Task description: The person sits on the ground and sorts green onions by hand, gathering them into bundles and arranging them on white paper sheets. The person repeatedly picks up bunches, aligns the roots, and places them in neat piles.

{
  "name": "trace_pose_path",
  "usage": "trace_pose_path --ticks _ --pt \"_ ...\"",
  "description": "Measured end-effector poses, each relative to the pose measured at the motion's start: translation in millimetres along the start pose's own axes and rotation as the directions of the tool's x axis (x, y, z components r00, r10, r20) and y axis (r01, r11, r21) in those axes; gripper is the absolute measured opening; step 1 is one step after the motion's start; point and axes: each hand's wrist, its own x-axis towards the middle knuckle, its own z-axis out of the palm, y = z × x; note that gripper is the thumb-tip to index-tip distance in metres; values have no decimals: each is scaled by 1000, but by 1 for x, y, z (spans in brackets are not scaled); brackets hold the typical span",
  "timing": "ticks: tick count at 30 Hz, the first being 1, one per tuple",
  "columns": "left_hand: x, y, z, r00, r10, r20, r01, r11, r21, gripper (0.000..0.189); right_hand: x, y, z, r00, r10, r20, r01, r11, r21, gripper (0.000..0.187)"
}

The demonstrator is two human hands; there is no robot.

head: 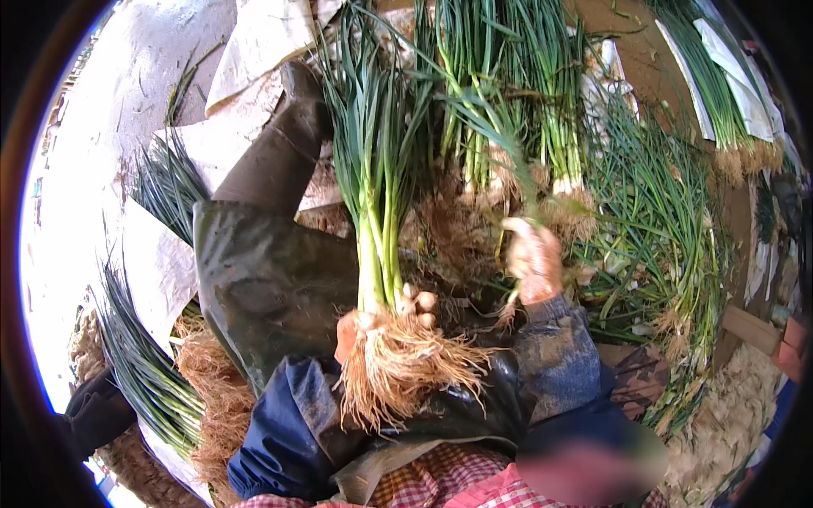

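Note:
My left hand (345,336) grips a bunch of spring onions (376,247) at its base, mostly hidden behind the white bulbs. Long tan roots (406,371) spill over that hand towards my body, while the green leaves point away from me. To the right of the bunch, my right hand (537,263) is closed around a loose onion stalk (522,171), blurred by motion. A small tuft of roots (507,314) hangs below its wrist side. Muddy waterproof leg wear (273,273) lies under the left side of the bunch.
Bundled spring onions (562,120) lie ahead on the ground. At right is a loose heap of onions (654,203), with another row (730,95) on white sheeting beyond. More bundles (149,368) rest at left beside pale sheets (159,260). A brick (752,329) sits at far right.

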Motion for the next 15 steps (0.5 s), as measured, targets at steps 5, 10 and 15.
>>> trace_pose_path --ticks 5,10,15 --pt "-8 6 -13 950 -71 -303 106 989 102 63 43 33 98 874 486 22 -439 807 -395 22" --pt "-13 10 -11 981 -61 -183 85 988 127 61 34 50 82 973 232 13 -212 909 -360 12" --pt "-8 16 -38 948 -153 -280 173 984 49 54 29 59 68 990 104 -96 -136 895 -425 11"
